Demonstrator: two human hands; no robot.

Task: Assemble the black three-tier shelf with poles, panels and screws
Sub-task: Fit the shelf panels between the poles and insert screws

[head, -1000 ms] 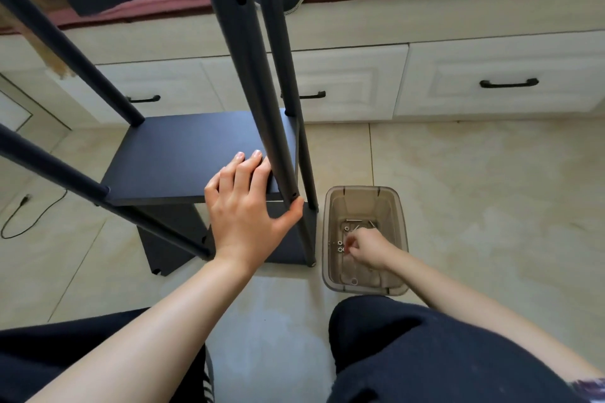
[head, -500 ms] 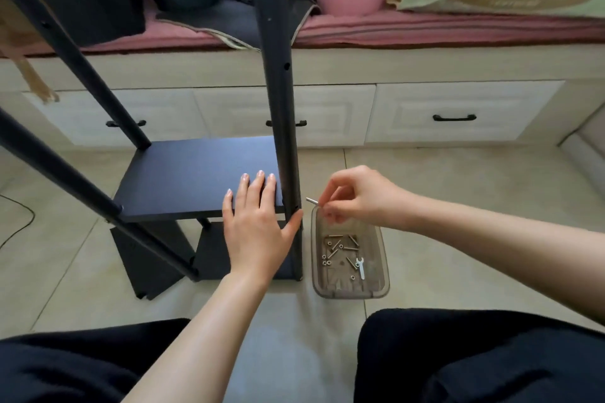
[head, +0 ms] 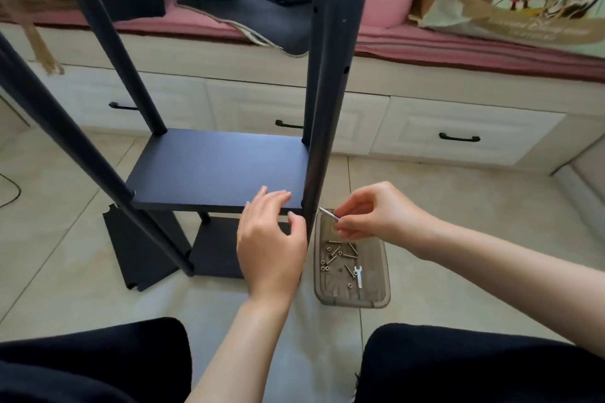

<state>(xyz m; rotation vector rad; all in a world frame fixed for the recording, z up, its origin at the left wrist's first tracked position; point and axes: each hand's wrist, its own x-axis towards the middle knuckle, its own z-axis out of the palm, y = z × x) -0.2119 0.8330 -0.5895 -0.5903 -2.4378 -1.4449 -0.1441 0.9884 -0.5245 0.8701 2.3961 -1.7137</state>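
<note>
Screw-fixing step on the middle panel: panel corner is steadied under the left hand, fingers resting on top, while a screw is pinched in the right hand just beside the pole; hole alignment probably needed next.

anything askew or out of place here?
One thing: a loose black panel lies flat on the floor at an angle beside the shelf's base, not fitted to any pole. Otherwise fine: the middle panel sits level between the poles, and the screws and small wrench are all inside the tray.
</note>
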